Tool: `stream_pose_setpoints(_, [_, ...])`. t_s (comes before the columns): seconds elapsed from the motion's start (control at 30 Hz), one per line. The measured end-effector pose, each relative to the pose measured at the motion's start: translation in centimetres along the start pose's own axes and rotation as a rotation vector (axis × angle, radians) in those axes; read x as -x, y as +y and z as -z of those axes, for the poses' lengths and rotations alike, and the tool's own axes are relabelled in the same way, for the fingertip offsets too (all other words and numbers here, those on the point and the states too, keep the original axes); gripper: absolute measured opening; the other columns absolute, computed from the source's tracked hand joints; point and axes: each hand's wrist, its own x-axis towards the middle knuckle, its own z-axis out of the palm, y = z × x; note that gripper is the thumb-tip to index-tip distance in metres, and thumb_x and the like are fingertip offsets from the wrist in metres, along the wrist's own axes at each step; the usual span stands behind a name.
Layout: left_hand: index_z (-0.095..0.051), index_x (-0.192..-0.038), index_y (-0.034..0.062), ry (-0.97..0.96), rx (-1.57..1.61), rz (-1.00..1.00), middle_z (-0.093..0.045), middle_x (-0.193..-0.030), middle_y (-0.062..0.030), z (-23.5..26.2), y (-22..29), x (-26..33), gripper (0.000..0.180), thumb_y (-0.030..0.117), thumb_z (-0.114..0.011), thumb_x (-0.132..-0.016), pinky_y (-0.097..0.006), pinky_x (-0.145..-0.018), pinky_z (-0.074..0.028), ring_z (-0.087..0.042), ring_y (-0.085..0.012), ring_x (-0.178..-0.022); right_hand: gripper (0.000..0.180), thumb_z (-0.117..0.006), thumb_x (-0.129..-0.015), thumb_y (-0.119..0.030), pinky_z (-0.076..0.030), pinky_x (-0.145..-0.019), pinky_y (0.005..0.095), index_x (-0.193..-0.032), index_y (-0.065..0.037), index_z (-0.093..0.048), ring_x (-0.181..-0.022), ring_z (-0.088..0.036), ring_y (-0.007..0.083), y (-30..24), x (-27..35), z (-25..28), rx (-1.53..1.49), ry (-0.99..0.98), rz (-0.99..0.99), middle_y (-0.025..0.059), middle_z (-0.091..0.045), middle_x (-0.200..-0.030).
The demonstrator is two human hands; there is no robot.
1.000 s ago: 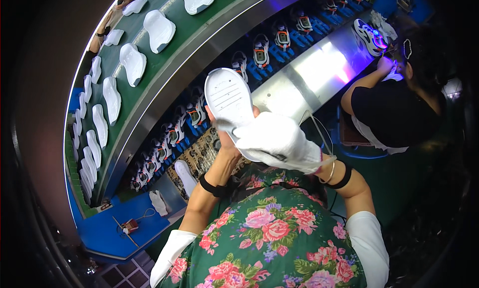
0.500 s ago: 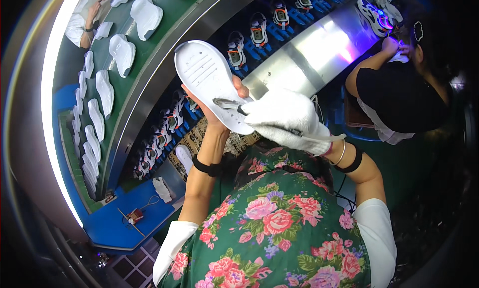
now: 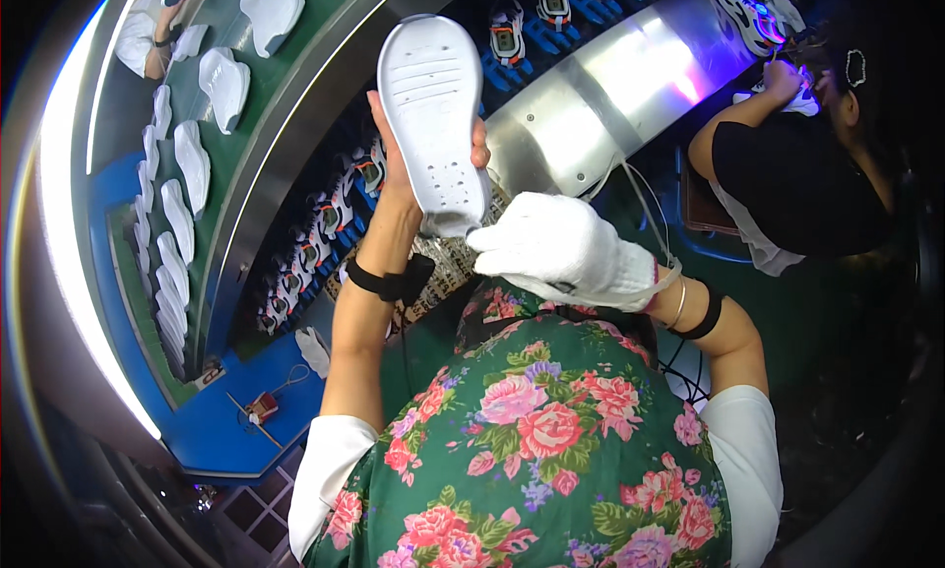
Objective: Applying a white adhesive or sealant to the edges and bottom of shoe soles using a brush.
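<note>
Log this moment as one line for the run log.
left hand: holds white sole upright | right hand: white glove, at sole's lower end | behind: belt with soles, shoes on racks

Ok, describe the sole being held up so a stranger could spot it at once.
Start at the curved green conveyor belt carrying a row of white soles, then look right to the middle of the picture, above the floral apron. There the bare left hand holds a white shoe sole upright, the gloved right hand at its lower end. Unlike the soles on the belt, it is lifted, showing its grooved underside.
</note>
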Motion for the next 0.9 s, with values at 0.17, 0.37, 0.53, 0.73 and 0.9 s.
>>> stream_pose_setpoints(0.17, [-0.047, -0.144, 0.0059, -0.165, -0.013, 0.238, -0.066, -0.095, -0.0289, 0.9, 0.0, 0.2, 0.112, 0.094, -0.024, -0.08, -0.044, -0.064, -0.059, -0.07, -0.0356, -0.074, 0.027, -0.075, -0.074, -0.005, -0.056, -0.07, 0.0337, -0.101, -0.008, -0.075, -0.082, -0.068, 0.0244, 0.0, -0.1, 1.6, -0.23, -0.085, -0.004, 0.0095, -0.074, -0.108])
stream_pose_setpoints(0.37, [-0.046, -0.144, 0.0015, -0.083, -0.071, 0.361, -0.065, -0.098, -0.0302, 1.2, -0.6, 0.0, 0.11, 0.09, -0.03, -0.082, -0.049, -0.064, -0.061, -0.071, -0.0373, -0.079, 0.019, -0.068, -0.082, -0.01, -0.056, -0.07, 0.034, -0.101, -0.008, -0.071, -0.084, -0.066, 0.0239, -1.0, 0.7, 0.9, -0.002, -0.306, 0.07, 0.0066, -0.071, -0.106])
stream_pose_setpoints(0.53, [-0.045, -0.144, -0.0018, -0.078, -0.007, 0.469, -0.064, -0.105, -0.0289, -0.4, -0.9, -0.6, 0.11, 0.089, -0.033, -0.083, -0.048, -0.065, -0.061, -0.07, -0.038, -0.087, 0.023, -0.077, -0.079, -0.012, -0.056, -0.075, 0.0366, -0.102, -0.015, -0.074, -0.088, -0.067, 0.025, 0.8, 0.7, 2.1, -0.102, -0.106, 0.003, 0.0044, -0.072, -0.102])
stream_pose_setpoints(0.73, [-0.055, -0.134, 0.002, -0.063, 0.034, 0.284, -0.066, -0.092, -0.0227, -0.2, -2.0, -0.3, 0.102, 0.087, -0.022, -0.088, -0.045, -0.062, -0.06, -0.07, -0.0368, -0.073, 0.011, -0.079, -0.078, 0.0, -0.057, -0.081, 0.0308, -0.089, -0.002, -0.077, -0.087, -0.073, 0.0187, 0.0, 0.9, 4.4, -0.608, -0.023, -0.566, 0.011, -0.076, -0.097])
stream_pose_setpoints(0.9, [-0.046, -0.145, 0.0033, 0.306, -0.073, -0.072, -0.057, -0.14, -0.0161, -1.7, -6.9, 0.5, 0.057, 0.045, -0.036, -0.106, -0.041, -0.088, -0.058, -0.068, -0.0251, -0.103, 0.017, -0.076, -0.08, 0.0, -0.056, -0.079, 0.0305, -0.097, 0.0, -0.076, -0.087, -0.071, 0.0182, 1.6, 0.2, 6.1, -0.349, 0.271, -0.576, 0.0123, -0.074, -0.096])
